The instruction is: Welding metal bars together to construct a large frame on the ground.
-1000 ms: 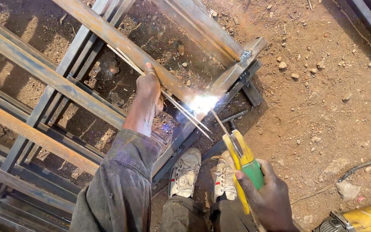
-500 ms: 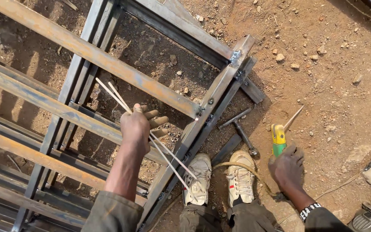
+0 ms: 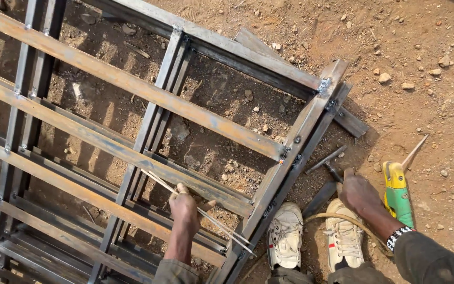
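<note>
Left hand (image 3: 184, 210) is closed around a thin bundle of welding rods (image 3: 206, 215), gripped near the upper-left end of the bundle, over the steel frame (image 3: 132, 84) lying flat on the dirt ground (image 3: 421, 42). Right hand (image 3: 361, 194) is curled down onto the handle end of a chipping hammer (image 3: 326, 160) that lies on the ground just right of the frame's corner; whether the fingers are fully closed round it I can't tell. Green and yellow electrode holder (image 3: 396, 189) lies on the ground touching or just beside that hand, with a rod stub sticking out up and to the right. Rods: long axis runs diagonal, upper-left to lower-right, free ends pointing down toward the white shoes (image 3: 285, 236) and ending near the frame's right-hand member. Judgement: rods are light, thin and stiff-ish but springy over the free length, coating brittle, so hold nearer mid-length to stop the tips whipping, and don't squeeze or knock them on the steel. Hammer looks small and solid, head-heavy, so take it by the handle end. Hammer axis is diagonal, head up-right, handle down-left under the hand. A cable (image 3: 342, 218) loops across the right shoe
</note>
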